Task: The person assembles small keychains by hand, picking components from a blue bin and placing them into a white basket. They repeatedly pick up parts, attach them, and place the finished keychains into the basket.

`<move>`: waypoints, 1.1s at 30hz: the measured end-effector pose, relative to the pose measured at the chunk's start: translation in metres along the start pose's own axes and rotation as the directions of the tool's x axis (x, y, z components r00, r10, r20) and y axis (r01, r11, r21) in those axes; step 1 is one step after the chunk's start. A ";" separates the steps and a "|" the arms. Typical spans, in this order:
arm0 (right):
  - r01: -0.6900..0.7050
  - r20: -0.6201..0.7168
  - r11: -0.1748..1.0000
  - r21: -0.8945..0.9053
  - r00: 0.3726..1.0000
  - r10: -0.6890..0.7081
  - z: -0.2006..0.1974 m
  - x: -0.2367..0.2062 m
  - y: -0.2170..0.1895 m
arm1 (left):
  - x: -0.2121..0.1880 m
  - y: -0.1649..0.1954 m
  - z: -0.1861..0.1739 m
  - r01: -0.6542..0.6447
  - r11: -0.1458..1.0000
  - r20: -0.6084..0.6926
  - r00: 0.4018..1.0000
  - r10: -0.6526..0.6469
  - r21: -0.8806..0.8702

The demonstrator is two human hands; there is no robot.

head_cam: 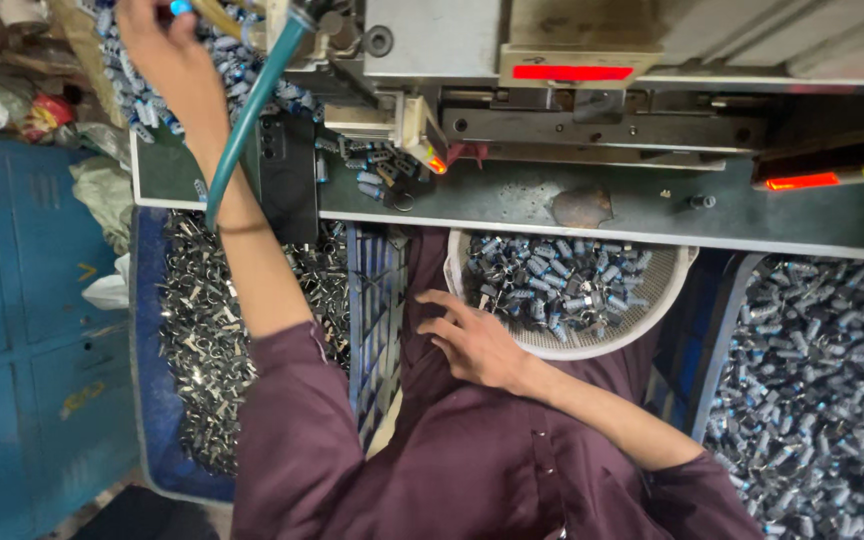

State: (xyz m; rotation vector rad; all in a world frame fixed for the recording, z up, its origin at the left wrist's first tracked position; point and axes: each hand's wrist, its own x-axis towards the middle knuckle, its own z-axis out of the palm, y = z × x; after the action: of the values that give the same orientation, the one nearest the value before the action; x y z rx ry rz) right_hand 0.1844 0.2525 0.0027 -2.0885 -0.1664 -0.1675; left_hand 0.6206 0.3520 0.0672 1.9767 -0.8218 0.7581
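Grey-green metal forms the flat machine bed (pixel 512 205) that runs across the upper part of the view, scuffed and marked with a brownish stain (pixel 581 207), with a few loose small blue-and-silver cylindrical parts (pixel 372 180) scattered on it. Above it sits the grey steel body of the machine (pixel 572 125), carrying a red lit strip (pixel 572 72) and a second orange-red light (pixel 802 181) to the side. A teal flexible hose (pixel 247 120) slants down from the top of the machine across the bed edge.

The left hand (pixel 167 50) is raised to the top of the view, fingers pinched closed on a small blue-capped part (pixel 181 7), beside a heap of more blue-and-silver parts at the machine's back. The right hand (pixel 477 340) rests low against the maroon shirt (pixel 452 460), fingers loosely spread and empty, their tips just beside the rim of a round white perforated plastic basket (pixel 642 320), which is tucked under the bed edge in the lap and filled with the same blue-and-silver cylinders.

Under the bed, a blue plastic crate (pixel 152 400) holds a tangle of shiny silver metal clips (pixel 202 340), and on the other side a second blue bin (pixel 717 330) is heaped with more cylindrical parts (pixel 832 390). A blue painted metal cabinet (pixel 12 330) stands at the far side, with crumpled cloth and bags (pixel 102 190) piled on top.
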 end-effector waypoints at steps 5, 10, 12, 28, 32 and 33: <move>-0.046 -0.063 0.995 0.086 0.997 0.051 -0.013 -0.013 -0.004 | -0.080 0.067 0.006 0.376 0.622 -0.014 0.849 -0.529 -0.687; -0.110 -0.170 0.987 0.120 0.977 0.130 -0.024 -0.022 0.000 | -0.193 0.192 -0.004 0.214 0.922 0.107 0.976 -0.190 -0.322; -0.170 -0.195 0.969 0.181 0.959 0.205 -0.027 -0.023 0.003 | -0.206 0.213 0.003 0.270 0.867 0.399 0.912 -0.091 -0.419; -0.185 -0.337 0.974 0.133 0.916 0.220 -0.030 -0.045 0.018 | -0.197 0.199 0.044 0.250 0.814 0.627 0.760 0.170 -0.524; -0.183 -0.307 0.972 0.145 0.926 0.220 -0.030 -0.048 0.021 | -0.210 0.214 0.027 0.881 0.072 0.859 0.472 -0.199 -0.468; -0.166 -0.320 0.975 0.144 0.925 0.205 -0.030 -0.048 0.022 | -0.209 0.218 0.015 0.908 0.123 0.890 0.416 -0.184 -0.399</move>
State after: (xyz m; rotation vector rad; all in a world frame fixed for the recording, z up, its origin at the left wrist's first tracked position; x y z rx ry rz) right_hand 0.1399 0.2129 -0.0097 -1.9167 0.2230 -0.3835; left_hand 0.3294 0.3004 0.0042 1.2161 -0.4385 -0.9337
